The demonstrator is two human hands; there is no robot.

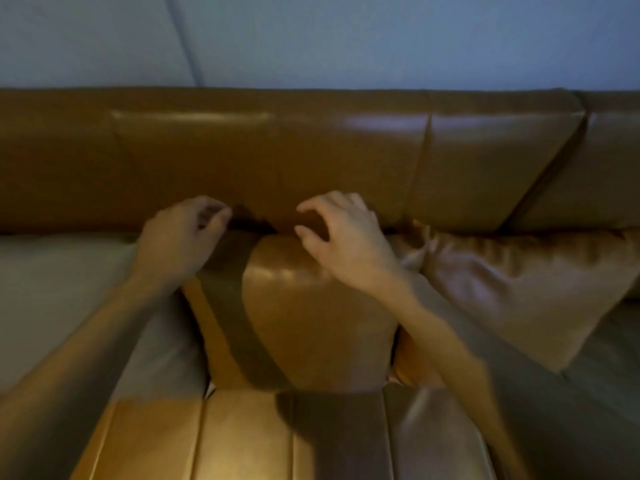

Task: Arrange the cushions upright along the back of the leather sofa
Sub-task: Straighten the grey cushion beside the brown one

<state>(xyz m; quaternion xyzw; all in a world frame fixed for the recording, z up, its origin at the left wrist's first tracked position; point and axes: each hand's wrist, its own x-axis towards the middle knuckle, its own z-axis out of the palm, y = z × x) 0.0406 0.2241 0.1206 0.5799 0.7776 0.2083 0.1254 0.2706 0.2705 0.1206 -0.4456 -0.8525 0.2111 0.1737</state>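
Observation:
A tan leather cushion [318, 317] stands upright in the middle of the sofa, leaning against the brown leather backrest [346, 161]. My left hand [180, 240] sits at its top left corner, fingers curled in against the thumb as if pinching the corner. My right hand [343, 237] rests over its top right edge with the fingers spread and bent. A softer tan fabric cushion [519, 289] slumps to the right, its top against the backrest. An orange cushion [412, 365] peeks out under my right forearm.
A pale grey-beige cushion or pad [62, 278] lies on the seat to the left. The ribbed leather seat [242, 438] runs along the bottom of the view. A blue-grey wall [346, 39] rises behind the sofa.

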